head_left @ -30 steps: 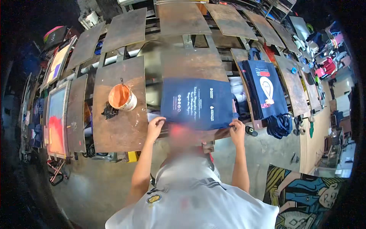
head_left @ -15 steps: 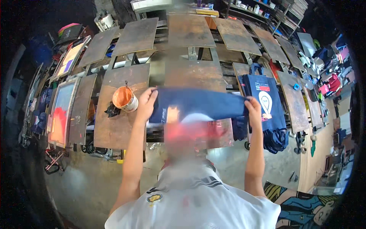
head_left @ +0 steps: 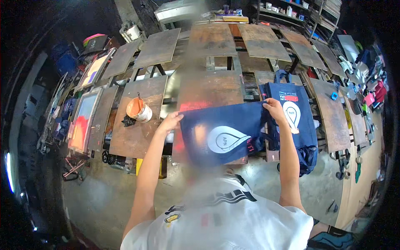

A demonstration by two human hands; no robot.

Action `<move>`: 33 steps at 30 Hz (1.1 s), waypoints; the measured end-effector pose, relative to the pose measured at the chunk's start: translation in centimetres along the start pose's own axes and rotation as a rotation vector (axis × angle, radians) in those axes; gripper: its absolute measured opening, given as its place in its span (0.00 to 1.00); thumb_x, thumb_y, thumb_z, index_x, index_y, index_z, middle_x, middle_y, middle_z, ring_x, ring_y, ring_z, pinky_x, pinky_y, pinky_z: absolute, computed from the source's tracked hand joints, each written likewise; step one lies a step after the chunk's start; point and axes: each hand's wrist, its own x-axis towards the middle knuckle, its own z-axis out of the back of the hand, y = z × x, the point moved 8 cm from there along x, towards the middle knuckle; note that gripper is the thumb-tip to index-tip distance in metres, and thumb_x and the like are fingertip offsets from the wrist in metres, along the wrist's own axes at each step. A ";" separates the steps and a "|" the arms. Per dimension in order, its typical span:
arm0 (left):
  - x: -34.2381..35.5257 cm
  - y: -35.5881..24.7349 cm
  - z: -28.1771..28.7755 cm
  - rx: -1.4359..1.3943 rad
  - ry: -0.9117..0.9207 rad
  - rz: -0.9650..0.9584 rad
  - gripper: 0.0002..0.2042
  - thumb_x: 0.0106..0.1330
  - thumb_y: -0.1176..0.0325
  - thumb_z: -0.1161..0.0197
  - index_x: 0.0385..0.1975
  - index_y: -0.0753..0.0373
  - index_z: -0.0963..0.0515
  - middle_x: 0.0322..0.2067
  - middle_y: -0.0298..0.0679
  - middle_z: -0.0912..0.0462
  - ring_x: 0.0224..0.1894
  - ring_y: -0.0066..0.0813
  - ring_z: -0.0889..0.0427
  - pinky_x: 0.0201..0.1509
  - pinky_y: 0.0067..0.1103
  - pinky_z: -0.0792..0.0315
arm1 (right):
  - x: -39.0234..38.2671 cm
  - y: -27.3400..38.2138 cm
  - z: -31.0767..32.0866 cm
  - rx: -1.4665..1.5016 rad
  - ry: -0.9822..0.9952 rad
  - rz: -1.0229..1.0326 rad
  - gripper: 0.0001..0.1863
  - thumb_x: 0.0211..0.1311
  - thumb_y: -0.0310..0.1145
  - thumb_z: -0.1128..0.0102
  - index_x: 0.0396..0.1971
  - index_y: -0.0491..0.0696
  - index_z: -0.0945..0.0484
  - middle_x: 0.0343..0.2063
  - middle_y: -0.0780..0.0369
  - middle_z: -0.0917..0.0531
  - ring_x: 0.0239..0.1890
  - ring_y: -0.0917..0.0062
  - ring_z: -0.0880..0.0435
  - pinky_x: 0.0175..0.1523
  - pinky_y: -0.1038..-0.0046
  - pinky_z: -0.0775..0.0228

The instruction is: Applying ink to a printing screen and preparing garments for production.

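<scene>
A navy tote bag (head_left: 246, 121) with a white drop-shaped print and small red lettering is stretched between my hands, its printed side showing. My left hand (head_left: 170, 122) pinches its left corner, and my right hand (head_left: 274, 109) grips the opposite upper corner. Beneath the bag lies a wooden board (head_left: 216, 83) with red paint smears. Beside my right hand, a stack of navy tote bags (head_left: 302, 108) carries similar white and red prints, with handles at its far end. Part of the view around the bag's left side is blurred.
A tub of orange paint (head_left: 141, 112) with a stick in it stands on a board left of my left hand, a dark crumpled scrap (head_left: 128, 121) beside it. Farther left leans a red-smeared screen frame (head_left: 82, 121). More boards (head_left: 158, 48) line the back; a small blue object (head_left: 334, 96) sits right.
The bag has come down and opened out, so its white print now faces up fully. Both hands still hold its corners; my left hand is lower and farther right, my right hand slightly higher.
</scene>
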 end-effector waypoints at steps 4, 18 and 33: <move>0.2 2.3 -0.2 -0.101 -0.036 -0.010 0.14 0.74 0.62 0.44 0.54 0.58 0.24 0.50 0.33 0.20 0.44 0.24 0.21 0.51 0.28 0.26 | 0.4 0.6 -0.8 -0.039 0.074 -0.005 0.05 0.63 0.24 0.39 0.38 0.42 0.22 0.26 0.70 0.20 0.27 0.87 0.24 0.32 0.82 0.34; -2.3 0.6 1.7 0.010 -0.216 -0.173 0.11 0.72 0.65 0.42 0.48 0.61 0.20 0.29 0.27 0.23 0.28 0.14 0.28 0.29 0.13 0.33 | 1.3 -0.9 -1.3 -0.265 0.041 0.211 0.08 0.53 0.21 0.33 0.32 0.41 0.22 0.22 0.67 0.20 0.24 0.85 0.22 0.30 0.79 0.32; -4.3 -1.4 7.7 -0.364 -0.083 -0.301 0.13 0.74 0.67 0.45 0.53 0.65 0.31 0.36 0.43 0.18 0.31 0.36 0.12 0.30 0.23 0.20 | 0.0 6.3 -7.6 -0.204 -0.113 0.254 0.07 0.58 0.20 0.37 0.36 0.39 0.24 0.22 0.60 0.17 0.22 0.81 0.16 0.28 0.76 0.27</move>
